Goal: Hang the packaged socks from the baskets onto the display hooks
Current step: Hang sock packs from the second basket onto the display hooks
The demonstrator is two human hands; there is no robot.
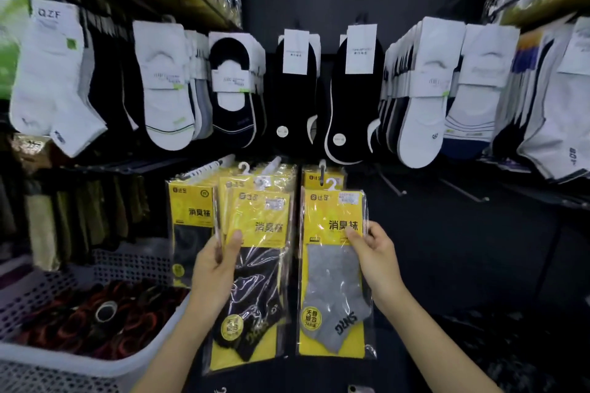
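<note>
Hanging sock packs [332, 281], dark backboard [463, 249], perforated basket [134, 262]

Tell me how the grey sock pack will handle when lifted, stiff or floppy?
The grey sock pack probably feels light: the right hand pinches it at one edge. Its glossy, wrinkled wrap looks slippery and may flex despite its yellow backing.

The left grip [214, 268] holds a black-sock pack [258, 290], the right grip [375, 252] pinches a grey-sock pack [332, 284].
</note>
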